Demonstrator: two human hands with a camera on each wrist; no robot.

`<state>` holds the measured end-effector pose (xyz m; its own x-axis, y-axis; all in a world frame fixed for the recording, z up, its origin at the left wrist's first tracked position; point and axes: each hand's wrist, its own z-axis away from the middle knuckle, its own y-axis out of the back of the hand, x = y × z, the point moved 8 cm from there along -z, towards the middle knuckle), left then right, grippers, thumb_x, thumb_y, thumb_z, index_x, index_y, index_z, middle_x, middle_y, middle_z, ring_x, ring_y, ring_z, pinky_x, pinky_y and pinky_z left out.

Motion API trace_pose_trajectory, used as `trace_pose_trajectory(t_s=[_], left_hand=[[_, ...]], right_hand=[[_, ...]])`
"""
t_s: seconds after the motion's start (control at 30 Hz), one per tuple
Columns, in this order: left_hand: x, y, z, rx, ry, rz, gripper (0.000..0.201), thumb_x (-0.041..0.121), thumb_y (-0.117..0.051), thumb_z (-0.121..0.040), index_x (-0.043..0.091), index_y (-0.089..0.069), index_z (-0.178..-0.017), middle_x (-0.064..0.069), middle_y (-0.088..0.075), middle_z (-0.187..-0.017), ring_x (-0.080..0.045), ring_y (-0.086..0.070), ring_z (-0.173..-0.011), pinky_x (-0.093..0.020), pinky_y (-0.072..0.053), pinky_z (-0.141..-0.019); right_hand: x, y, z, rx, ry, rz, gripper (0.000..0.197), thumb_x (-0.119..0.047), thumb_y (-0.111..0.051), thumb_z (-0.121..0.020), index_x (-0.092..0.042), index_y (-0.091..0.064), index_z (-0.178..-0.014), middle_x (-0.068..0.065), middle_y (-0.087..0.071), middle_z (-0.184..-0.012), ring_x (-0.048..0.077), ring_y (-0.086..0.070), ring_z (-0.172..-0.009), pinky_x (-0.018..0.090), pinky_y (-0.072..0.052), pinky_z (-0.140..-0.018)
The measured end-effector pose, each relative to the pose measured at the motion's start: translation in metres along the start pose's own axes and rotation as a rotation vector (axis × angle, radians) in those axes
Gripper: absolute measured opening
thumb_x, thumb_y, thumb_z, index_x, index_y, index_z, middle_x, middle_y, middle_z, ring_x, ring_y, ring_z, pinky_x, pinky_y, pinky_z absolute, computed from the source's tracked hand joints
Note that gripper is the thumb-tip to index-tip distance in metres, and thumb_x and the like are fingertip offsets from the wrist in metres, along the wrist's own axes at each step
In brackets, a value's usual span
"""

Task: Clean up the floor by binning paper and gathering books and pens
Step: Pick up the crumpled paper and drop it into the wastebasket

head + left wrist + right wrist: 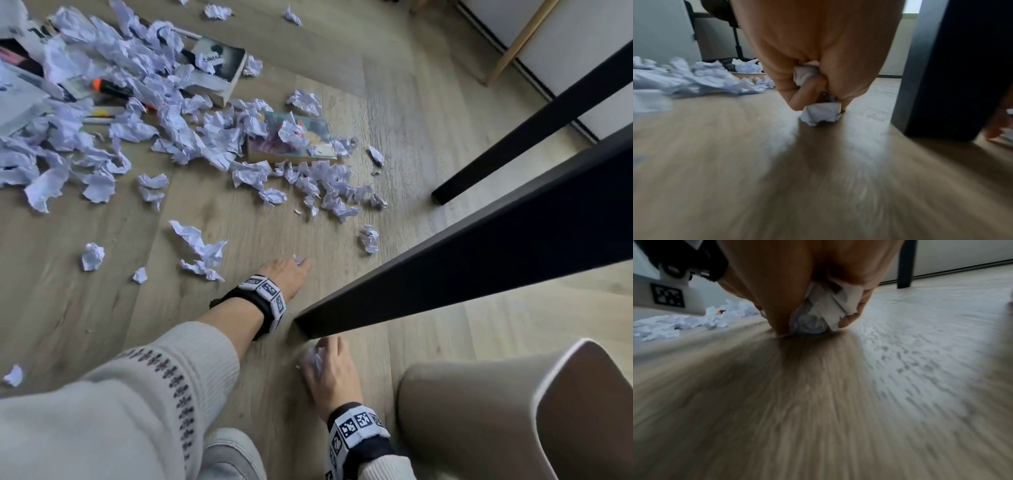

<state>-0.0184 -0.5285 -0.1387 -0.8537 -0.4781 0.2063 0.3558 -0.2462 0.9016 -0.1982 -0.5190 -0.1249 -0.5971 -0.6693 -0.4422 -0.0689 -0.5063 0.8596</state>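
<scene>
Crumpled white paper (191, 137) litters the wooden floor, thickest at the upper left. Two books lie among it, a dark one (219, 68) and a colourful one (294, 140). An orange-capped marker (109, 87) lies at the left. My left hand (291, 270) is low on the floor and grips small paper wads (821, 113) between curled fingers. My right hand (325, 366) sits beside a black table leg and grips crumpled paper (822, 316). A beige bin (496, 411) stands at the lower right.
Two black table legs (479, 253) (534, 130) slant across the right side. A wooden furniture leg (513, 44) stands by the far wall. Loose paper scraps (202, 250) lie just left of my left hand. My knee and sleeve (120, 411) fill the lower left.
</scene>
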Motion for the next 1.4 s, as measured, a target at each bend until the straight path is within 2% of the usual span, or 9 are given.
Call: trace_pose_trajectory(t_s=[0.23, 0.47, 0.7, 0.8, 0.93, 1.07, 1.23, 1.33, 1.4], left_hand=[[-0.035, -0.006, 0.054, 0.002, -0.002, 0.033, 0.028, 0.041, -0.042, -0.098, 0.017, -0.051, -0.109, -0.012, -0.065, -0.103, -0.032, -0.062, -0.092, -0.04, -0.052, -0.077], [-0.103, 0.027, 0.113, 0.18, 0.183, 0.01, 0.024, 0.025, -0.048, -0.091, 0.015, -0.059, -0.11, -0.009, -0.066, -0.105, -0.03, -0.065, -0.09, -0.03, -0.046, -0.068], [-0.224, 0.028, 0.188, 0.353, 0.641, 0.277, 0.016, 0.015, -0.051, -0.087, 0.008, -0.056, -0.1, -0.014, -0.056, -0.101, -0.035, -0.059, -0.089, -0.035, -0.041, -0.069], [-0.244, 0.011, 0.202, 0.382, 0.724, 0.34, 0.023, 0.013, -0.049, -0.086, 0.007, -0.049, -0.108, -0.015, -0.045, -0.11, -0.036, -0.058, -0.084, -0.036, -0.039, -0.069], [-0.243, -0.009, 0.205, 0.368, 0.803, 0.29, 0.057, 0.047, -0.053, -0.086, 0.016, -0.033, -0.129, -0.014, -0.035, -0.118, -0.032, -0.059, -0.081, -0.033, -0.036, -0.065], [-0.245, -0.029, 0.205, 0.27, 0.934, 0.203, 0.098, 0.081, -0.037, -0.077, 0.025, -0.002, -0.149, -0.019, -0.016, -0.141, -0.031, -0.059, -0.093, -0.032, -0.042, -0.073], [-0.244, -0.028, 0.193, 0.301, 0.865, 0.184, 0.097, 0.075, -0.041, -0.08, 0.024, 0.002, -0.15, -0.023, -0.022, -0.142, -0.032, -0.06, -0.092, -0.031, -0.045, -0.068], [-0.243, -0.025, 0.179, 0.272, 0.804, 0.198, 0.095, 0.07, -0.043, -0.085, 0.031, 0.012, -0.151, -0.026, -0.017, -0.15, -0.031, -0.064, -0.091, -0.031, -0.048, -0.066], [-0.241, -0.015, 0.166, 0.288, 0.711, 0.183, 0.084, 0.061, -0.047, -0.089, 0.037, 0.003, -0.151, -0.022, -0.022, -0.145, -0.025, -0.061, -0.076, -0.03, -0.045, -0.06]], right_hand=[[-0.01, -0.014, 0.001, -0.062, -0.069, -0.005, 0.035, -0.017, -0.058, -0.087, -0.015, -0.05, -0.12, 0.003, -0.055, -0.114, 0.018, -0.057, -0.094, 0.024, -0.045, -0.077], [-0.105, -0.039, -0.018, -0.104, 0.158, -0.071, 0.021, -0.01, -0.057, -0.085, -0.012, -0.057, -0.106, -0.001, -0.052, -0.106, 0.007, -0.045, -0.082, 0.006, -0.032, -0.065], [-0.215, -0.031, -0.11, 0.133, 0.397, 0.016, 0.044, 0.001, -0.063, -0.071, -0.009, -0.057, -0.113, 0.012, -0.052, -0.096, 0.028, -0.053, -0.074, 0.032, -0.047, -0.062], [-0.227, -0.043, -0.133, 0.114, 0.379, 0.251, 0.051, -0.024, -0.062, -0.083, -0.023, -0.045, -0.13, 0.013, -0.046, -0.117, 0.03, -0.05, -0.097, 0.038, -0.047, -0.08], [-0.219, -0.072, -0.141, -0.044, 0.372, 0.438, 0.058, -0.057, -0.04, -0.091, -0.044, -0.018, -0.143, 0.004, -0.029, -0.141, 0.031, -0.042, -0.116, 0.045, -0.045, -0.084], [-0.214, -0.073, -0.143, -0.017, 0.443, 0.437, 0.055, -0.053, -0.038, -0.092, -0.034, -0.027, -0.142, 0.0, -0.041, -0.132, 0.028, -0.044, -0.111, 0.042, -0.047, -0.081], [-0.208, -0.071, -0.146, 0.03, 0.456, 0.284, 0.045, -0.043, -0.055, -0.091, -0.009, -0.05, -0.119, 0.015, -0.047, -0.108, 0.031, -0.048, -0.093, 0.044, -0.049, -0.08], [-0.202, -0.069, -0.153, 0.027, 0.406, 0.13, 0.067, -0.054, -0.058, -0.082, -0.015, -0.03, -0.128, 0.015, -0.042, -0.109, 0.03, -0.049, -0.089, 0.039, -0.05, -0.075], [-0.204, -0.07, -0.157, 0.008, 0.425, 0.147, 0.076, -0.063, -0.052, -0.077, -0.023, -0.02, -0.133, 0.013, -0.04, -0.11, 0.026, -0.048, -0.087, 0.035, -0.049, -0.07]])
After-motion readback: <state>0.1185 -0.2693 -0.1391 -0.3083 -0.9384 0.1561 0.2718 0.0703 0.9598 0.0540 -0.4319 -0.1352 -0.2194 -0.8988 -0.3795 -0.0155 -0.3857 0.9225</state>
